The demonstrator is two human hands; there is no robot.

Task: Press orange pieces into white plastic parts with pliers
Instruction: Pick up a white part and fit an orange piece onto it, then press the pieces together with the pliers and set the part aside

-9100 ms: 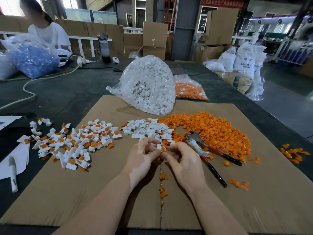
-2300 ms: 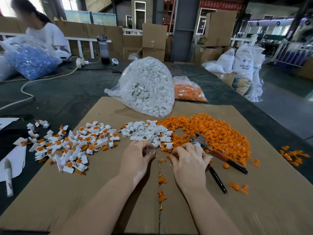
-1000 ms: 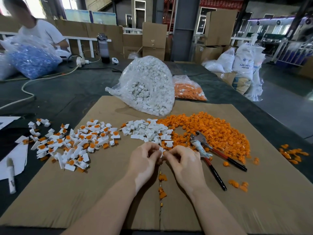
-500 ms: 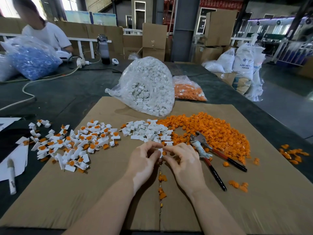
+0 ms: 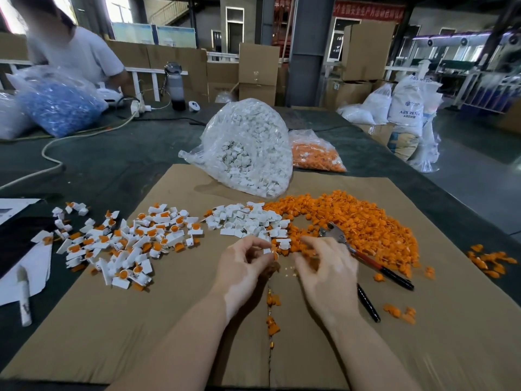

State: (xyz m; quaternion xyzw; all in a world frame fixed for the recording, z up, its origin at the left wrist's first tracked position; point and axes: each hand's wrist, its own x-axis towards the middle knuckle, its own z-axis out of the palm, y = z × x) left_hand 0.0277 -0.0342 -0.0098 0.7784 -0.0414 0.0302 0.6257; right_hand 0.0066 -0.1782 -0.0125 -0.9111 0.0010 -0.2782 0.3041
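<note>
A worker's left hand pinches a white plastic part with an orange piece seated in it, fingers curled around it above a cardboard sheet on the dark surface. The right hand, blurred, hovers just right of the part with fingers loosely curled; whether they hold anything cannot be told. The pliers lie on the cardboard beside the right hand, head resting against the heap of loose orange pieces. Unfilled white parts sit just beyond the hands, assembled ones spread left of them. Beyond the cardboard's far edge stand a bag of white parts and a bag of orange pieces.
</note>
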